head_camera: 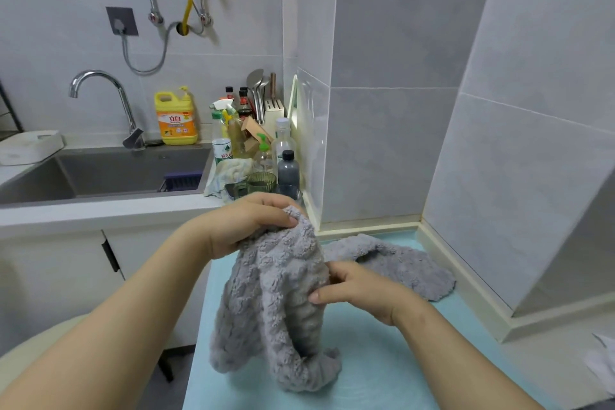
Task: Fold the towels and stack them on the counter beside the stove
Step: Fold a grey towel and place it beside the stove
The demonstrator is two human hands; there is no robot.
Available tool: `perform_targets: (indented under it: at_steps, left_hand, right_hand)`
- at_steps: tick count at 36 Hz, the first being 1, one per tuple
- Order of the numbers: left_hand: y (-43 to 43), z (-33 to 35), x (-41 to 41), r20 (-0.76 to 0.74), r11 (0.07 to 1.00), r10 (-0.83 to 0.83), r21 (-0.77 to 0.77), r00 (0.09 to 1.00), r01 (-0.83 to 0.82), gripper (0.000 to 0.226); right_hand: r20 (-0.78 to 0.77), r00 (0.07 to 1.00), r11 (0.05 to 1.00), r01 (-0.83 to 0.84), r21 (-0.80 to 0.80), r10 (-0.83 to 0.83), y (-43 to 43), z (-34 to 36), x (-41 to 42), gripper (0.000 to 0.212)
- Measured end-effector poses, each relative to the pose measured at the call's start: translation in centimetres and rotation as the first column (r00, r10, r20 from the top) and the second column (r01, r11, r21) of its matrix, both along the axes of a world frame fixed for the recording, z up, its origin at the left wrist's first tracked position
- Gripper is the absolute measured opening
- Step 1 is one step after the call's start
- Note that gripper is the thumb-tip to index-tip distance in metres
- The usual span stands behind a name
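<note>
Gripping the grey towel (276, 303), left hand (253, 226) and right hand (362, 289) alike (yellow jug (176, 120) labelled 立白).

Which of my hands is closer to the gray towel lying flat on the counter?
Right. The right hand pinches the held towel just beside the flat towel; the left hand grips the held towel's top, farther left.
</note>
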State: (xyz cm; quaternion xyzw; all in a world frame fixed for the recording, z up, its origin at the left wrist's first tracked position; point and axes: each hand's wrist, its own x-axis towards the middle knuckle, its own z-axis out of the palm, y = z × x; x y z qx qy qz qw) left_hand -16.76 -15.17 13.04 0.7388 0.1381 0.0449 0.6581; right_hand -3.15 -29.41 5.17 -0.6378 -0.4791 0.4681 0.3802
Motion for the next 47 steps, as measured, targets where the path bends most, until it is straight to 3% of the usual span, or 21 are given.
perform_targets:
  at_steps: [3,5,9,14,15,17,22,25,31,34,36,37,39,42,44,47]
  left_hand:
    - [0.5,0.2,0.1,-0.021,0.980,0.143,0.144,0.989,-0.139,0.014]
    - [0.9,0.4,0.3,-0.014,0.915,0.266,0.319,0.964,-0.248,0.019]
    - [1.2,1.1,0.6,0.156,0.783,0.372,0.476,0.915,-0.400,0.018]
    - [2.2,1.0,0.2,0.492,0.551,0.447,0.507,0.747,-0.663,0.018]
    - [2.4,0.8,0.0,0.523,0.526,0.448,0.502,0.725,-0.687,0.019]
    - [2.4,0.0,-0.2,0.538,0.516,0.441,0.502,0.718,-0.694,0.022]
    - [2.1,-3.8,-0.9,0.321,0.615,0.392,0.606,0.862,-0.505,0.035]
    - [1.9,-7.4,-1.3,0.040,0.790,0.362,0.517,0.932,-0.329,0.034]
    - [1.2,-13.1,-1.3,-0.303,0.822,0.271,0.567,0.914,-0.056,0.021]
    - [0.6,-14.5,-1.3,-0.415,0.854,0.207,0.519,0.886,0.044,0.011]
    - [0.3,-15.3,-1.1,-0.413,0.905,0.230,0.425,0.881,-0.038,0.024]
    - [0.2,-15.7,-1.0,-0.384,0.903,0.274,0.419,0.882,-0.098,0.027]
    - [0.1,-16.6,-0.8,-0.325,0.819,0.364,0.558,0.873,-0.133,0.025]
    - [0.1,-18.4,-0.8,-0.432,0.670,0.376,0.738,0.819,0.082,0.034]
    - [0.1,-19.3,-1.1,-0.466,0.611,0.381,0.775,0.798,0.161,0.040]
    - [0.1,-19.4,-1.0,-0.437,0.609,0.367,0.780,0.821,0.143,0.025]
  right_hand:
    - [0.095,0.990,0.994,0.107,0.033,-0.109,-0.4,0.0,1.3,0.022]
    - [0.203,0.960,0.981,0.182,0.062,-0.191,-0.6,0.2,2.2,0.030]
    - [0.362,0.832,0.902,0.342,0.262,-0.421,-0.6,1.8,3.1,0.028]
    - [0.194,0.639,0.601,0.512,0.614,-0.744,-0.5,3.4,3.3,0.032]
    - [0.173,0.630,0.573,0.514,0.639,-0.757,-0.6,3.5,3.2,0.034]
    - [0.214,0.652,0.609,0.469,0.640,-0.728,-0.8,3.4,3.0,0.039]
    - [0.571,0.657,0.866,0.304,0.398,-0.493,-1.3,0.0,3.4,0.017]
    - [0.569,0.775,0.962,0.208,0.178,-0.273,-2.0,-3.4,3.5,0.026]
    - [0.562,0.826,0.976,0.153,-0.155,-0.040,-3.7,-8.4,3.8,0.024]
    - [0.537,0.843,0.967,0.171,-0.189,-0.044,-4.0,-9.1,3.6,0.022]
    - [0.548,0.833,0.964,0.207,-0.168,-0.083,-3.9,-9.4,3.5,0.019]
    - [0.553,0.828,0.966,0.210,-0.153,-0.092,-3.9,-9.4,3.3,0.019]
    - [0.581,0.812,0.970,0.186,-0.155,-0.063,-3.9,-9.7,3.0,0.011]
    - [0.631,0.776,0.970,0.160,-0.182,-0.010,-3.9,-10.4,2.9,0.036]
    - [0.643,0.766,0.967,0.156,-0.201,0.010,-4.1,-10.4,2.8,0.030]
    - [0.629,0.777,0.952,0.186,-0.243,0.009,-4.3,-10.4,2.9,0.035]
